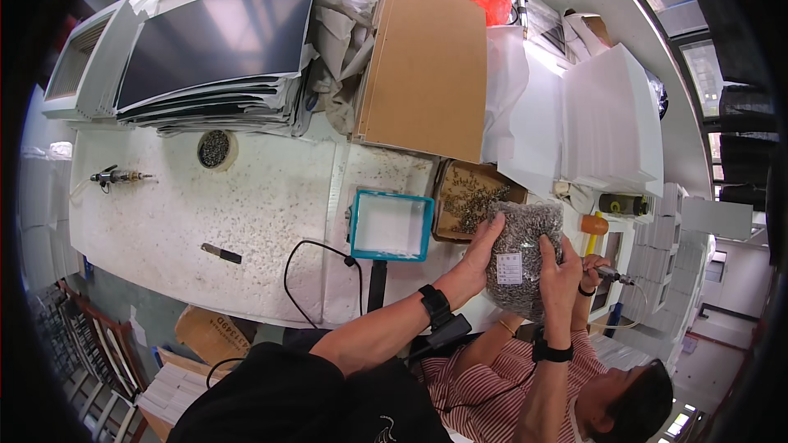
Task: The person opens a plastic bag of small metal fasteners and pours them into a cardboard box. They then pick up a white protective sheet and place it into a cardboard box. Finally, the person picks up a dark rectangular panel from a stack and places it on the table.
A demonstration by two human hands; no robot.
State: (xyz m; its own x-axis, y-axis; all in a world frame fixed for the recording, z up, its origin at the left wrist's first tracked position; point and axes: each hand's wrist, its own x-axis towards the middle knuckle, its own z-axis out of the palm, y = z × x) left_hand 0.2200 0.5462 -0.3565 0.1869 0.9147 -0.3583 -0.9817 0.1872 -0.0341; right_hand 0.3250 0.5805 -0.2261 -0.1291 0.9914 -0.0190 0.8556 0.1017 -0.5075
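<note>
A clear plastic bag packed with small grey metal screws (525,230) is held up in front of me, a white printed label on its side. My left hand (483,250) grips the bag's left edge, thumb on top. On the right side, my right hand (560,275) presses against it with fingers and thumb. The bag hangs over the worktable's right part, beside an open cardboard box (450,231) with loose brass-coloured and dark screws inside. Left of that box sits a teal-rimmed tray (428,230) with a white bottom.
A co-worker in a striped shirt (501,369) sits at right, holding a pneumatic screwdriver (614,276). On the worktable (164,221) are a bowl of screws (215,149), another air screwdriver (121,176), a knife (222,253) and a black cable (287,275). Panel stacks (423,66) line the back.
</note>
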